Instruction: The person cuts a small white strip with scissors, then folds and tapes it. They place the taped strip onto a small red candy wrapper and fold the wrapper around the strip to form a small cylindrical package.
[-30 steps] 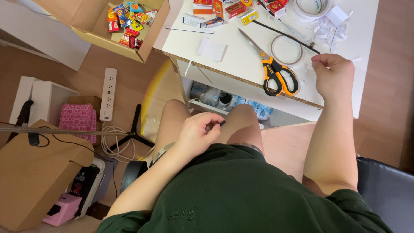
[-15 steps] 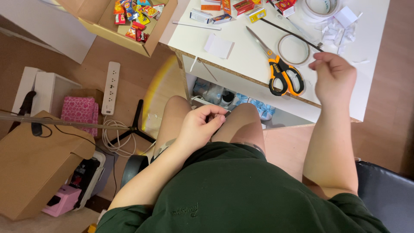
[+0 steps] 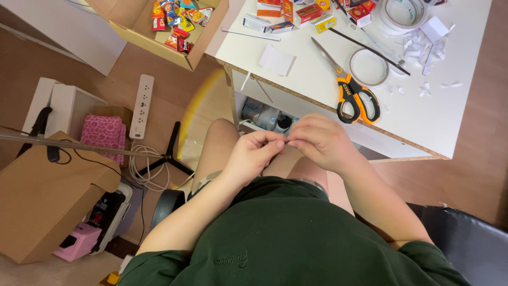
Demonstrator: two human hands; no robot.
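Note:
My left hand [image 3: 253,156] and my right hand [image 3: 319,140] meet over my bare knees, just below the front edge of the white table [image 3: 455,116]. Their fingertips are pinched together; whatever lies between them is too small to see. On the table just beyond my right hand lie scissors [image 3: 353,90] with orange and black handles. Next to the scissors are a thin tape ring [image 3: 369,67] and a thin black stick [image 3: 370,47]. Farther back I see a bigger tape roll [image 3: 405,13] and white paper scraps [image 3: 431,39].
A white card [image 3: 278,60] and several small coloured boxes [image 3: 296,10] lie on the table. On the floor to the left are an open carton of snack packets [image 3: 174,26], a power strip [image 3: 142,106], a black tripod [image 3: 169,156] and a big cardboard box [image 3: 47,201]. A black chair [image 3: 465,238] is at lower right.
My right hand has come off the table edge and down to my lap. My left hand has risen from my thigh, and the two fingertips now touch.

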